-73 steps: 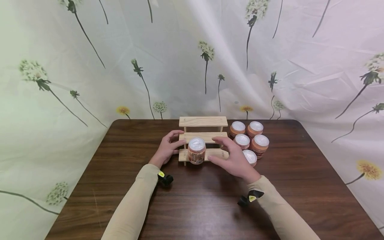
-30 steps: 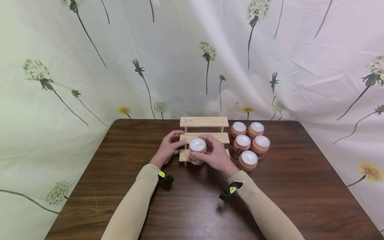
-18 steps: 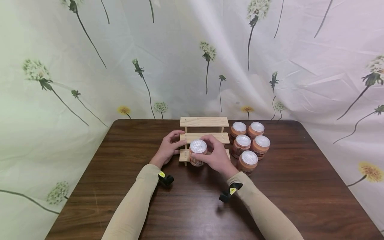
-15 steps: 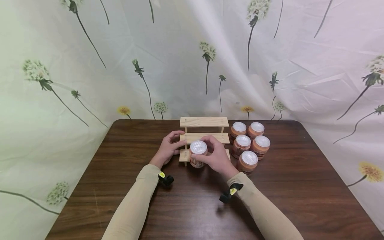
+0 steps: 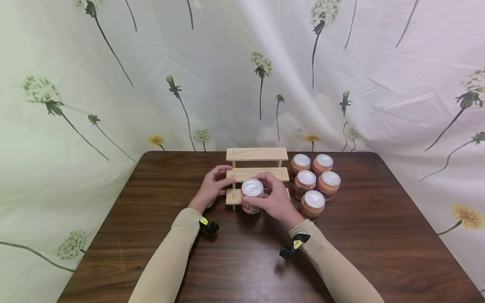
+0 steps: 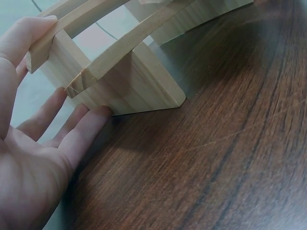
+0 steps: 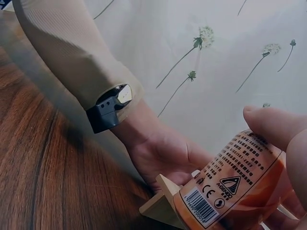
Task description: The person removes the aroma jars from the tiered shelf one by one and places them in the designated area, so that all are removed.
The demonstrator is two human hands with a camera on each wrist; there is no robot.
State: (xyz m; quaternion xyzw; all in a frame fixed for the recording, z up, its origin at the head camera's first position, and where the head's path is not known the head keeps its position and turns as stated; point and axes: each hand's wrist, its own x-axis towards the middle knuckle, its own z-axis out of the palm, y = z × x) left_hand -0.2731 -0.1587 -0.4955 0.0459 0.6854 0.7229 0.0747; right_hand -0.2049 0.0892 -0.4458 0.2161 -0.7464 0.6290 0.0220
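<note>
In the head view my right hand (image 5: 275, 200) grips an orange-labelled jar (image 5: 251, 204) with a clear ridged lid, thumb on the near side and fingers behind. The jar overlaps the front of the lowest shelf of a three-tier wooden rack (image 5: 257, 154). Its printed label and barcode face the camera in the right wrist view, where the jar (image 7: 232, 184) looks tilted. At the rack's left end, my left hand (image 5: 209, 188) holds the middle shelf. The left wrist view shows its fingertips (image 6: 98, 112) against the side panel (image 6: 148, 79).
Several matching jars (image 5: 305, 178) stand upright in a cluster right of the rack. The brown wood-grain table (image 5: 242, 261) ends at a white cloth backdrop (image 5: 227, 84) printed with dandelions. Each sleeve carries a small black camera (image 5: 209, 227) at the wrist.
My right hand has come in from the right and taken hold of the jar on the lowest shelf. The jar has shifted slightly right and towards me. The left hand has stayed put.
</note>
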